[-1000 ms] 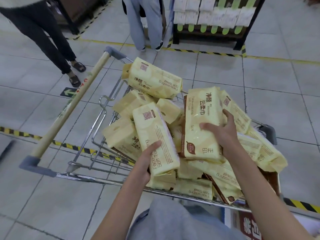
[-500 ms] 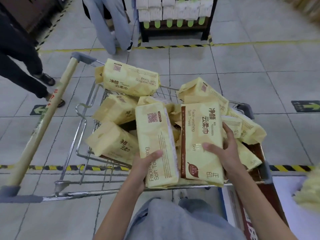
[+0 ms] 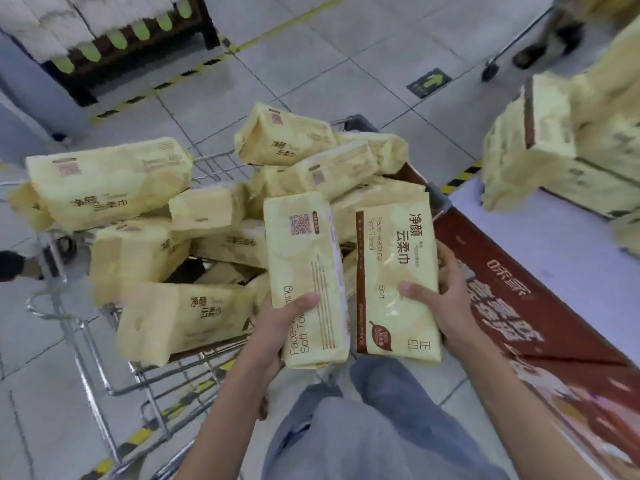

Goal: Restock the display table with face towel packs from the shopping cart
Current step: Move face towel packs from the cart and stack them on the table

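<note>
My left hand grips a yellow face towel pack by its lower end, thumb across the front. My right hand holds a second pack with brown lettering, thumb on its face. Both packs stand upright side by side above the near right corner of the wire shopping cart. Several more yellow packs lie heaped in the cart. At the right, the white display table carries a stack of the same packs.
The table's side is a red printed panel close to my right arm. A dark shelf of white towels stands at the far left. Yellow-black floor tape runs under the cart. Another cart's wheel shows at the far right.
Both hands have lifted their packs out of the heap and toward me. The view has swung right, bringing the display table and its stack into sight.
</note>
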### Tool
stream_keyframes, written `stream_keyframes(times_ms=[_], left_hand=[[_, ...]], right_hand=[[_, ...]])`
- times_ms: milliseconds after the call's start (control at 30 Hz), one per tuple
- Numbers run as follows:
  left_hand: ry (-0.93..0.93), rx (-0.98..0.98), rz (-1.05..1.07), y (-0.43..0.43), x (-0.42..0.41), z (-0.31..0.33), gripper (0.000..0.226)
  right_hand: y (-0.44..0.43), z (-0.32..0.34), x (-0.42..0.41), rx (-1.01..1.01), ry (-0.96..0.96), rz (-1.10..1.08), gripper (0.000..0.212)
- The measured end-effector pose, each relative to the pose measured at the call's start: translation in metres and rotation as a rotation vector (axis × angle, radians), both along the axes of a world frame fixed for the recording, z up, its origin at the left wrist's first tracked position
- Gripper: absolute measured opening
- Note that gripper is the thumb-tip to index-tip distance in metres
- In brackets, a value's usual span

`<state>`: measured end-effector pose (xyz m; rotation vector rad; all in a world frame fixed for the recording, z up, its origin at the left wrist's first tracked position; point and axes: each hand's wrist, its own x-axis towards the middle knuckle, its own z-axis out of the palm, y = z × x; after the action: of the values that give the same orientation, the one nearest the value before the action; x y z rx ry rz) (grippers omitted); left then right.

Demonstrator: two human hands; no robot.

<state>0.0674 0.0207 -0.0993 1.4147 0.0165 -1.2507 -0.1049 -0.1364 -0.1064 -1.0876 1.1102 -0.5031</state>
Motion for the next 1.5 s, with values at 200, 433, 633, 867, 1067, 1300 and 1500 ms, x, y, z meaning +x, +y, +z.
stream_keyframes(times_ms=[200,433,633,867,1067,1300,1500], left_hand=[[-0.03,-0.024,-0.31,-0.025,-0.03,0.0,0.06],[0.008,0.015,-0.601,-0.046,-0.097,-0.005,0.066],[-0.009,0.007,-0.867,-0.045,-0.181,0.001,0.059],[-0.012,0.01,-1.099,-0.009,-0.304,0.005,0.047],[-0.001,0.055,-1.253,0.029,-0.395,-0.004,0.052],[-0.018,0.067,-1.4,0.05,-0.461,-0.007,0.038],[0.007,0.109,-1.41,0.042,-0.517,-0.017,0.027]], right_hand=[[0.035,0.003,-0.073,0.047,0.028,-0.326,0.087],[0.091,0.002,-0.156,0.08,0.002,-0.64,0.083],[0.16,-0.002,-0.235,0.087,-0.061,-0.889,0.077],[0.258,-0.016,-0.327,0.127,-0.069,-1.144,0.087],[0.331,-0.028,-0.394,0.139,-0.057,-1.367,0.083],[0.369,-0.028,-0.454,0.11,-0.081,-1.57,0.079],[0.364,-0.034,-0.52,0.081,-0.076,-1.645,0.077]])
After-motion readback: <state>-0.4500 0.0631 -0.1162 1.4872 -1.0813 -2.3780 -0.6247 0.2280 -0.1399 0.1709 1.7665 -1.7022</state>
